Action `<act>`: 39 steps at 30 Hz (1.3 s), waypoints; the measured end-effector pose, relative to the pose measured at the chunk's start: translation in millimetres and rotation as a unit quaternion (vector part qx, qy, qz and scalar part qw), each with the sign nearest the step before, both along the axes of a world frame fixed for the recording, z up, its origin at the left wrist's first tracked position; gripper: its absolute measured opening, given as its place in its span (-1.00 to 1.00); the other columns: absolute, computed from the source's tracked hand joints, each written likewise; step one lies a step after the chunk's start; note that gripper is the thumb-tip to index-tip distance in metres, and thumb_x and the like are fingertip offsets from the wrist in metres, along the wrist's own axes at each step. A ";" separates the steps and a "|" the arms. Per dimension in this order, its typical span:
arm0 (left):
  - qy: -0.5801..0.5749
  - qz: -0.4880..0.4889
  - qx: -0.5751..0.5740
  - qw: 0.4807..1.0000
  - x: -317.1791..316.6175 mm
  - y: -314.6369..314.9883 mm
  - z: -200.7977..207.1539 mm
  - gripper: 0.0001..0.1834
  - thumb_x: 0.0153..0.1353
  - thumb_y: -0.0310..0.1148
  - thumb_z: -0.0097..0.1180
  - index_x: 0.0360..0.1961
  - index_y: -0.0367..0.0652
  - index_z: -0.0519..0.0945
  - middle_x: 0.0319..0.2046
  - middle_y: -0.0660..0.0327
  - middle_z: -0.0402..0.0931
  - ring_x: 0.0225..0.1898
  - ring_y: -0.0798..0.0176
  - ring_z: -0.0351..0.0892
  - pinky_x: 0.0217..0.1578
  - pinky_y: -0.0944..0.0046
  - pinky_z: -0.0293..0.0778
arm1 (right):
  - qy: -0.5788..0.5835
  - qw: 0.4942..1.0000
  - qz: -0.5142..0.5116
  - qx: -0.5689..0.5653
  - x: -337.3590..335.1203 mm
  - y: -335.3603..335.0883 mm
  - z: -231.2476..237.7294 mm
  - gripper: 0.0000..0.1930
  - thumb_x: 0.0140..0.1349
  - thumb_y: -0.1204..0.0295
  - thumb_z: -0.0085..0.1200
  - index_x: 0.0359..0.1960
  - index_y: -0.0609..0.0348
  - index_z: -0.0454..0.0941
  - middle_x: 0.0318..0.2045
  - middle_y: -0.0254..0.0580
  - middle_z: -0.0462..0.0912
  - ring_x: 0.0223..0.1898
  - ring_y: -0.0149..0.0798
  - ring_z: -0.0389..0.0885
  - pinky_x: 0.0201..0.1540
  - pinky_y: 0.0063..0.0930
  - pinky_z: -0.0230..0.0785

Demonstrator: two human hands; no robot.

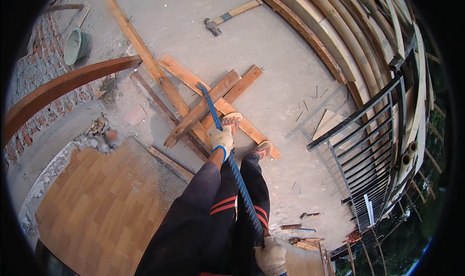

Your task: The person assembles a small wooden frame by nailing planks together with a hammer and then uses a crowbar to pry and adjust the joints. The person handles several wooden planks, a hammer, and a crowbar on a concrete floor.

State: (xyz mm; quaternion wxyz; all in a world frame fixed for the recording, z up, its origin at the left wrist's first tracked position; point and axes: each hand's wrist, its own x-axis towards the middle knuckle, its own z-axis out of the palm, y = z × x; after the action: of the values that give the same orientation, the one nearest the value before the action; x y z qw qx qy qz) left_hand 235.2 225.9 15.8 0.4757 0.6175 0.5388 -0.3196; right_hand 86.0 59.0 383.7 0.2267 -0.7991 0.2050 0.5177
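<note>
Seen from above, a person's gloved left hand (223, 139) and gloved right hand (271, 256) grip a long blue ribbed steel bar (227, 150), its tip resting on crossed wooden planks (203, 106) underfoot, with a hammer (231, 15) lying well beyond the planks on the concrete floor (281, 63).

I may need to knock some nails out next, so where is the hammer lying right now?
In the head view the hammer lies on the concrete floor at the top centre, beyond the crossed wooden planks and left of the curved timber stack.
</note>
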 end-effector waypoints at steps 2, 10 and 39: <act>-0.030 0.000 0.015 0.999 -0.1 -0.7 -2.2 -0.68 0.28 -0.20 0.13 -0.28 -0.32 0.52 -0.58 0.21 0.42 -0.71 0.30 0.40 -0.77 0.24 0.28 | -0.044 0.999 0.015 0.014 -0.4 -4.6 -2.4 -0.46 0.14 0.34 0.15 0.20 0.20 0.42 -0.31 0.16 0.63 -0.28 0.18 0.65 -0.22 0.03 0.48; -0.125 -0.047 0.107 0.985 -24.1 -28.3 -34.5 -0.56 0.23 -0.17 0.10 -0.19 -0.47 0.55 -0.34 -0.03 0.60 -0.32 0.04 0.60 -0.32 0.11 0.44 | 0.084 0.996 0.011 0.018 -4.9 -52.6 -39.0 -0.44 0.13 0.34 0.14 0.21 0.14 0.39 -0.31 0.15 0.64 -0.29 0.17 0.65 -0.26 0.02 0.48; -0.103 0.196 -0.019 0.975 -44.2 -81.3 -50.8 -0.77 0.34 -0.21 0.10 -0.21 -0.11 0.38 -0.61 0.33 0.25 -0.72 0.40 0.27 -0.70 0.32 0.29 | 0.131 0.991 0.025 -0.019 -95.4 -169.2 -255.4 -0.64 0.01 0.18 0.35 -0.28 0.15 0.58 -0.34 0.07 0.66 -0.21 0.09 0.67 -0.15 -0.07 0.49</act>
State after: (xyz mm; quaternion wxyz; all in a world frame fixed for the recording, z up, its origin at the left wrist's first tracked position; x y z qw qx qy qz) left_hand 191.0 144.6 -35.1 0.5937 0.5205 0.5910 -0.1650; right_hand -9.4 -110.2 128.3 0.1699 -0.7333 0.2223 0.6197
